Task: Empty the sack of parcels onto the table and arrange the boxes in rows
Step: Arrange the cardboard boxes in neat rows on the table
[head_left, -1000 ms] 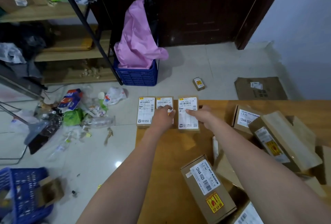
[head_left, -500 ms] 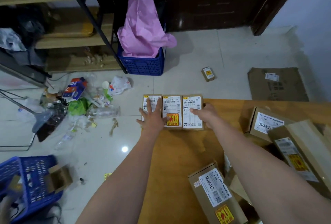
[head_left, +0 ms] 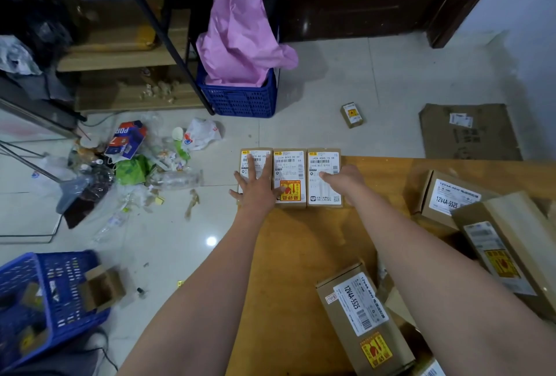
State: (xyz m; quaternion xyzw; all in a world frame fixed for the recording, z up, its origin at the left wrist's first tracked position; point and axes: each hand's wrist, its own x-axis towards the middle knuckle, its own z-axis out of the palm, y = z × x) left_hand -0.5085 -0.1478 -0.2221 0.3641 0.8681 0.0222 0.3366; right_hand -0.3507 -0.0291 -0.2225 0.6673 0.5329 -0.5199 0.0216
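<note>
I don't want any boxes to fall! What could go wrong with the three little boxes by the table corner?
The row of three boxes sits right at the table's far corner, so a push from the left hand or right hand might tip one onto the floor, as perhaps happened to the small box lying there.

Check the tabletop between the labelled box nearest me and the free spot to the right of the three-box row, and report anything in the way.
Nothing visible blocks it: bare table lies between the nearest box and that spot, though the right hand rests there.
</note>
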